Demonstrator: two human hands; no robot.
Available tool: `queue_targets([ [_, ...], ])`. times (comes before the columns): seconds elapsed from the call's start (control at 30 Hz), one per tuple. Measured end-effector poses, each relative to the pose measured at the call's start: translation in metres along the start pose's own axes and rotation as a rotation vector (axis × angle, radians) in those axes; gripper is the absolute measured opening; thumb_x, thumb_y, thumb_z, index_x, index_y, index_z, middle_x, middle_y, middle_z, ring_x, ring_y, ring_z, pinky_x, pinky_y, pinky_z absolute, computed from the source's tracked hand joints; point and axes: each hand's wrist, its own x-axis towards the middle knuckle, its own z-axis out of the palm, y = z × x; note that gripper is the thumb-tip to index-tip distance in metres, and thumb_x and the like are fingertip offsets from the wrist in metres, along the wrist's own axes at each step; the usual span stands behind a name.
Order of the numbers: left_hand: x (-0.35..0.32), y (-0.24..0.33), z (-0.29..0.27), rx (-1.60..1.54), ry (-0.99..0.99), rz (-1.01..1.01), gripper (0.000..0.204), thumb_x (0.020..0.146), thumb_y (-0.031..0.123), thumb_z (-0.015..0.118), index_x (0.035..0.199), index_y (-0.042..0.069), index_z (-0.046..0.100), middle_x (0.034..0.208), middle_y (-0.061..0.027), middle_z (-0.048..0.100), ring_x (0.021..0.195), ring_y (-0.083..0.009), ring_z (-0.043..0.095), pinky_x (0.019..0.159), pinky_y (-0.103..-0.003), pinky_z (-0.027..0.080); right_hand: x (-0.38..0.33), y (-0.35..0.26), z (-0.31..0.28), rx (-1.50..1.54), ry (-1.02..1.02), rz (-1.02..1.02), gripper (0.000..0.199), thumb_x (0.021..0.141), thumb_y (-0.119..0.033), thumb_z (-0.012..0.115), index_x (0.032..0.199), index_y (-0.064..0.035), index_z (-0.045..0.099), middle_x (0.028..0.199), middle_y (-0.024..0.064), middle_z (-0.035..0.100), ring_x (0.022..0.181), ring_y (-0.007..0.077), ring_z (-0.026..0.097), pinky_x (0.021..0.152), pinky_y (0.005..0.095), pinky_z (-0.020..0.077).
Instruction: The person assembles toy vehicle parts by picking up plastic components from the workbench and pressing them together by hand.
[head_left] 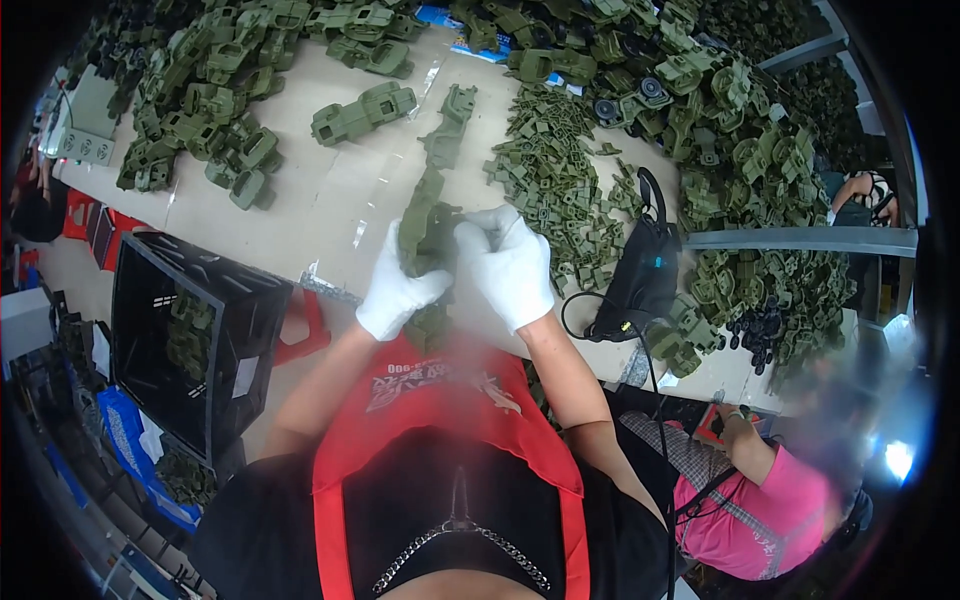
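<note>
My left hand (pixel 400 287), in a white glove, is closed around an olive-green plastic toy vehicle body (pixel 422 225) held over the table's near edge. The gloved right hand (pixel 507 265) is beside that body, thumb and fingers pinched together at its right side. Whatever those fingers grip is hidden. Just beyond the held body lies another green vehicle part (pixel 450 127), in line with it. A loose green vehicle body (pixel 363 113) rests farther off to the left. Right of my hands spreads a heap of small green plastic parts (pixel 550 150).
Piles of green vehicle bodies (pixel 215 110) cover the far left, with more (pixel 750 150) at right. A black pouch with a cable (pixel 640 275) lies right of my hands. Left of the table stands a black crate (pixel 260 330). A person in pink (pixel 755 500) works at lower right.
</note>
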Motion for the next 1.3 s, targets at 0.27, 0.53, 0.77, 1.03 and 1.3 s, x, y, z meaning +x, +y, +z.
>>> queue_targets([
  [0.27,0.003,0.011,0.016,-0.81,0.223,-0.263,0.045,0.074,0.003,0.067,0.114,0.004,0.046,0.099,-0.0031,0.056,0.085,-0.0108,0.056,0.073,-0.023,0.047,0.003,0.002,0.007,0.121,0.009,-0.042,0.012,0.083,-0.015,0.065,0.084,-0.0036,0.063,0.075,0.0166,0.068,0.07,0.0289,0.069,0.065,0.0357,0.0543],
  [0.53,-0.01,0.008,0.003,0.238,0.021,0.166,0.049,0.075,-0.003,0.056,0.119,0.004,0.038,0.1,-0.0081,0.055,0.081,-0.0116,0.055,0.071,-0.023,0.048,-0.005,0.001,0.01,0.036,0.09,-0.157,0.01,0.082,-0.013,0.065,0.083,-0.0034,0.063,0.083,0.0158,0.069,0.07,0.0318,0.069,0.063,0.0384,0.0552],
  [0.77,-0.021,-0.01,-0.012,0.061,-0.089,0.183,0.072,0.067,0.004,0.072,0.129,0.003,0.035,0.113,-0.0103,0.056,0.096,-0.0178,0.059,0.08,-0.029,0.05,-0.02,0.026,0.025,0.28,0.091,-0.024,0.012,0.082,-0.012,0.069,0.089,-0.003,0.065,0.078,0.0132,0.07,0.067,0.0212,0.069,0.062,0.0329,0.0549],
  [1.03,-0.008,-0.02,-0.041,-0.459,-0.021,-0.3,0.057,0.079,0.026,0.066,0.127,0.0,0.051,0.117,-0.013,0.061,0.099,-0.0252,0.063,0.087,-0.039,0.052,0.047,0.129,-0.001,-0.617,-0.029,-0.397,0.038,0.078,-0.019,0.066,0.114,-0.0069,0.062,0.098,0.0128,0.063,0.089,0.0269,0.062,0.071,0.041,0.0517],
  [1.3,-0.019,-0.029,-0.031,-0.522,-0.097,-0.436,0.05,0.081,0.021,0.064,0.125,0.002,0.051,0.105,-0.0106,0.062,0.09,-0.0217,0.062,0.08,-0.034,0.05,0.09,0.188,-0.023,-1.079,0.075,-0.693,0.014,0.075,-0.015,0.061,0.087,-0.01,0.062,0.112,0.015,0.059,0.101,0.0326,0.055,0.076,0.0478,0.0457],
])
